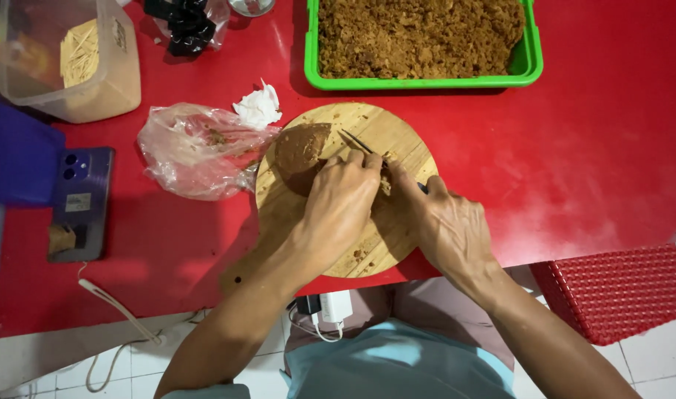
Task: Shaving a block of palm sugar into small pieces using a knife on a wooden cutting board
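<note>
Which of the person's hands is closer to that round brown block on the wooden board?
Left. The left hand rests against the brown block; the right hand is farther off, holding the knife.

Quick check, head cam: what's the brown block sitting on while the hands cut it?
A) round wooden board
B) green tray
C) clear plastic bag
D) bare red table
A: the brown block rests on the round wooden board, with the left hand steadying it and the right hand working a knife; the green tray lies farther back, holding brown shavings.
</note>
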